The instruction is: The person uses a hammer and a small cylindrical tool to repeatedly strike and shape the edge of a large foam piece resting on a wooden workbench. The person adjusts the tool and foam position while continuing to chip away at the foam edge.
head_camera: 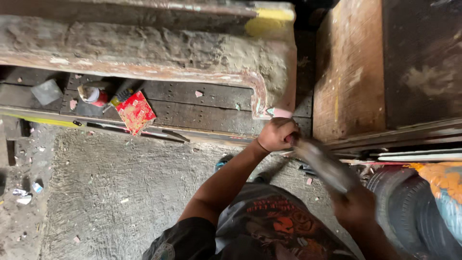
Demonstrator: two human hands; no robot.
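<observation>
1. Two hands work over one job: the right hand (pixel 355 204), nearest the camera, is closed on a blurred grey tool (pixel 323 164).
2. One left hand (pixel 276 135) is clenched around a thin dark rod (pixel 291 140) at the corner of the plastered ledge (pixel 269 72).
3. One red patterned tile (pixel 135 111) lies on the dark perforated board (pixel 202 103), beside one red-capped can (pixel 94 95).
4. One black tyre (pixel 409 207) crowds the right side, under an orange cloth (pixel 442 180).
5. Rubble bits dot the concrete floor (pixel 120 188).
</observation>
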